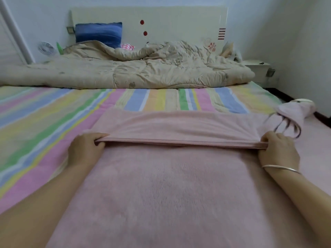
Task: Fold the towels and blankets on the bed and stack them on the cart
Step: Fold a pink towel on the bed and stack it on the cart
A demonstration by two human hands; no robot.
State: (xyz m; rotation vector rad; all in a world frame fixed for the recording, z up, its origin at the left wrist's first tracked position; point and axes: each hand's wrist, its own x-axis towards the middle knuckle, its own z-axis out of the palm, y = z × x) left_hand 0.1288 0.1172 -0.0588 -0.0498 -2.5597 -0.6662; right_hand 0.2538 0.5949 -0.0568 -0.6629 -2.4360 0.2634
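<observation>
Striped bed sheet point(44, 111) is covering the mattress, and nearest the person a pink blanket point(170, 190) is lying spread flat across it, fleecy side up. Both hands are pinching a doubled-over edge of that blanket, drawn into a straight line between them: left hand point(84, 149) is curling fingers and thumb round the fold at its left end, right hand point(279, 151), silver bangle point(281, 168) on the wrist, is doing the same at the right end. Fabric is looking soft, light and floppy, sagging wherever unsupported, so gripping at the two corners of the fold and keeping it taut is likely the way to get a clean crease; plush pile probably is not slipping much. Just right of the right hand, another pale pink cloth point(295, 111) is sitting bunched near the bed edge. Farther back a rumpled beige quilt point(143, 72) is stretching across the bed. Beyond it a blue pillow point(98, 34) is leaning on the cream headboard point(179, 24). No cart is showing.
</observation>
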